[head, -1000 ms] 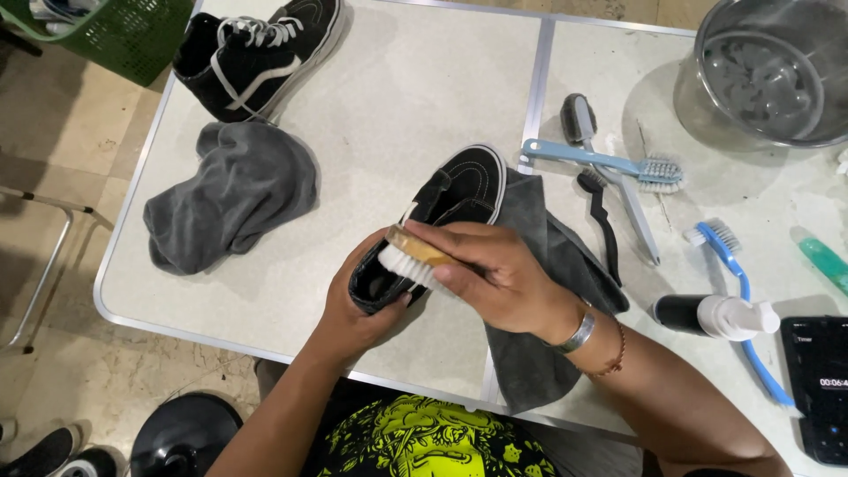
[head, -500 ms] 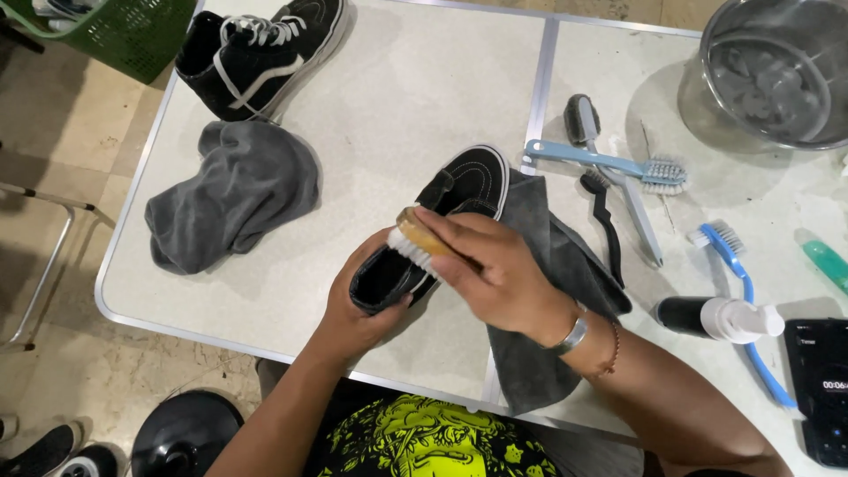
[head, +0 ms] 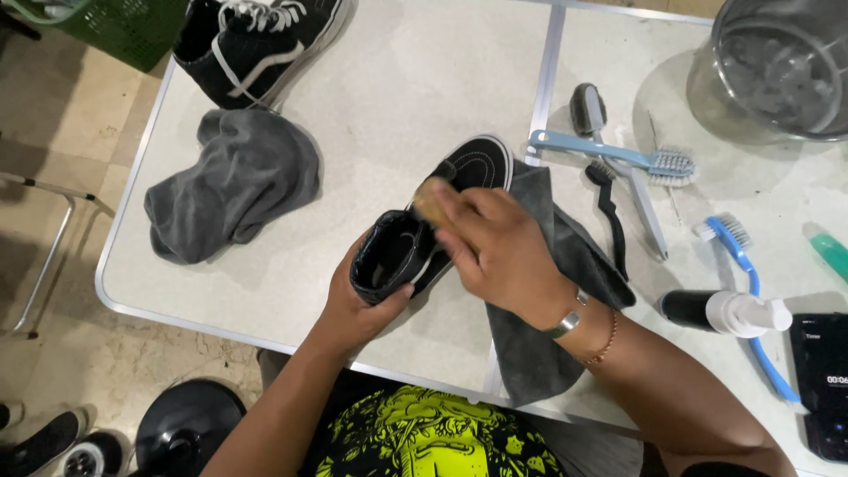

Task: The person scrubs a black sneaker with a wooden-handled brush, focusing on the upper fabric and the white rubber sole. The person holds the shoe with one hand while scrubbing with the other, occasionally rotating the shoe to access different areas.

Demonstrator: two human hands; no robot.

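Presently, the left hand is clamped around the heel end of a black sneaker, which is held tilted on its side above the white folding table, its toe resting on a dark grey cloth. The right hand is closed around a small wooden-backed brush pressed against the shoe's side wall near the white sole edge; the brush is blurred, so its bristles cannot be made out. A second black sneaker with white laces lies at the far left corner, with a crumpled grey cloth just beside it. To the right lie several long-handled brushes, including a light blue brush and a blue brush, a pump bottle on its side, and a clear bowl of water. Risk assessment: the shoe is supported by one hand only, so a hard stroke could twist it out of that grip. The sweeping right forearm passes near the pump bottle and could knock it towards the dark phone at the table edge.
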